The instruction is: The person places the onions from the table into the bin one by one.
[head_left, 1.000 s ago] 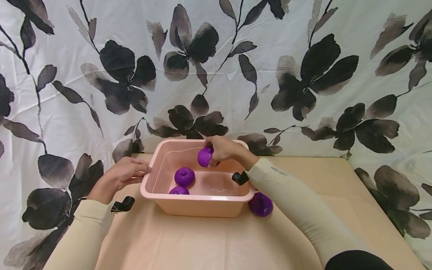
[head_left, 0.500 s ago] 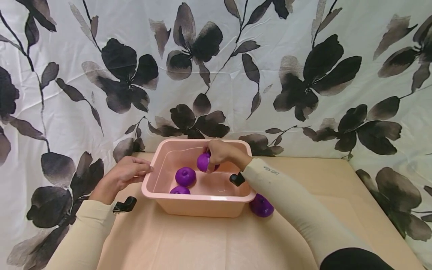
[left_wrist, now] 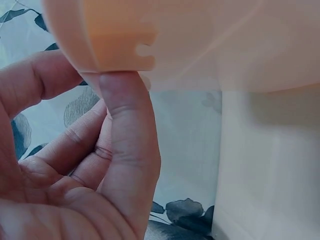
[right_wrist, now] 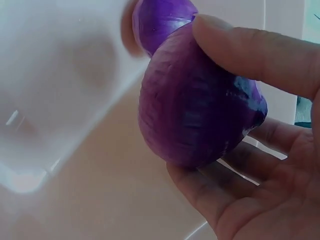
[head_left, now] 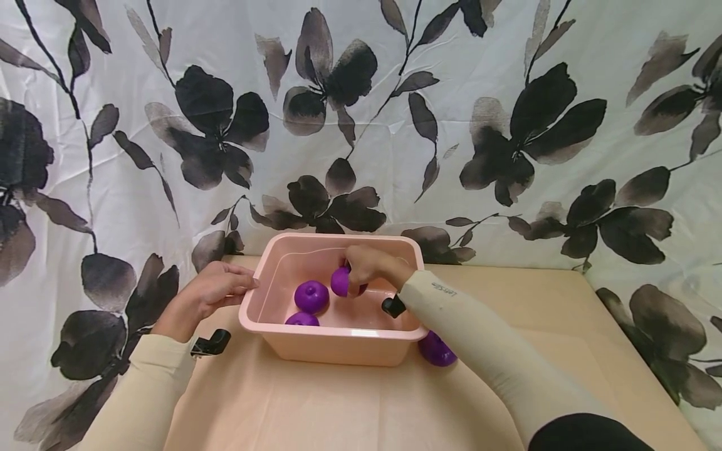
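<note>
In the head view a pink plastic tub (head_left: 338,347) stands on the table. My left hand (head_left: 217,289) pinches its left rim; the left wrist view shows the thumb (left_wrist: 127,125) pressed against the rim (left_wrist: 117,55), forefinger on the far side. Inside the tub, my right hand (head_left: 366,268) grips a purple onion (right_wrist: 192,105) low over the floor, thumb on one side and fingers under the other. Two more purple onions lie in the left part of the tub, one whole (head_left: 311,296), the other (head_left: 303,319) partly hidden by the front wall.
Another purple onion (head_left: 437,349) lies on the table outside the tub's front right corner, partly behind the right sleeve (head_left: 479,332). A white floral cloth (head_left: 417,156) hangs behind the brown-covered table (head_left: 361,407).
My right hand has lowered the purple onion further into the tub. The left hand keeps its place at the rim. The head view has shifted slightly.
</note>
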